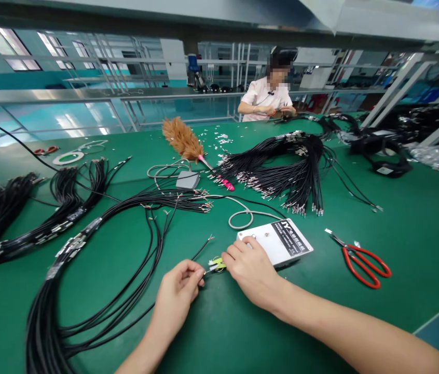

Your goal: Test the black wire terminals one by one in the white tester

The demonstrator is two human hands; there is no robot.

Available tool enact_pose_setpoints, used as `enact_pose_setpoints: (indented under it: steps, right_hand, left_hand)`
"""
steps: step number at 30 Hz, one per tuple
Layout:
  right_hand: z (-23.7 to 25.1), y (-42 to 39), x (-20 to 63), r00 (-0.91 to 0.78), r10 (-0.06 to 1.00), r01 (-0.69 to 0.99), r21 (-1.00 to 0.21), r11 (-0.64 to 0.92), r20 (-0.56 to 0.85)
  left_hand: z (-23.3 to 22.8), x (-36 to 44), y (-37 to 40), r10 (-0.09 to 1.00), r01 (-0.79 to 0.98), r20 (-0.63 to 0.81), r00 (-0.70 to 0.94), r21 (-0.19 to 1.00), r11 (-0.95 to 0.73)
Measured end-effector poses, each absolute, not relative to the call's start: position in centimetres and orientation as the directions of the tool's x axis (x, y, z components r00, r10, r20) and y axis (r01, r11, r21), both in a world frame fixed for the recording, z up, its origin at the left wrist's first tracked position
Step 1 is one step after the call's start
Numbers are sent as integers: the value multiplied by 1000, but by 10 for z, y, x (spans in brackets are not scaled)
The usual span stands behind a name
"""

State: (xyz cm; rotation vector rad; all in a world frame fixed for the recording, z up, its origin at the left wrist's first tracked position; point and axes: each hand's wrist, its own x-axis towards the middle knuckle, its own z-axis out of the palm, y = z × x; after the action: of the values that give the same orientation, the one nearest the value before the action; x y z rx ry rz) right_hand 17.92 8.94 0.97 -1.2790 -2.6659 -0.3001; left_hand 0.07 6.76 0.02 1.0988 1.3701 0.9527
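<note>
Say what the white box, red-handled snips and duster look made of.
White box: painted metal or plastic, judging by its smooth, pale face. Snips: apparently grey metal blades with a sheen; glossy red handles, likely plastic. Duster: fluffy brown tufts, feathers or synthetic fibres.

Workbench [410, 208]: at front centre, left hand [180, 288] on a cable [202, 249], left of right hand [252, 270]; the latter over the left end of a box [277, 241]; pliers [347, 249] right of the box; at left, a near cable bundle [42, 311] curving toward the centre; farther left, an outer cable bundle [32, 236]; behind the box, a fanned cable bundle [293, 166]; left of the fan, a feather duster [182, 137], with a pedal [187, 179] before its head; at the far side, a co-worker [268, 98].
</note>
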Motion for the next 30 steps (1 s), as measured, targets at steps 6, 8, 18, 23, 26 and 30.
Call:
enact_pose_setpoints:
  steps: [6,8,18,23,26,30]
  right_hand:
    - [16,94,181,-653,735,757,118,643,184]
    - [16,94,180,-648,741,761,114,638,176]
    - [29,83,203,-581,753,778,-61,626,309]
    - [16,38,252,-200,783,821,-336,462,588]
    - [4,20,257,-223,782,826,-314,469,581]
    - [0,19,245,-234,744,835,-262,483,626]
  left_hand:
    - [-5,6,77,968,102,-249,-5,963,249]
    - [-7,8,79,970,111,-244,-4,964,243]
    - [-8,9,83,968,190,-248,31,953,238]
    - [-10,5,83,972,217,-232,48,952,216]
    - [-11,3,83,974,234,-217,58,952,198]
    - [-12,3,81,980,291,-196,42,940,176]
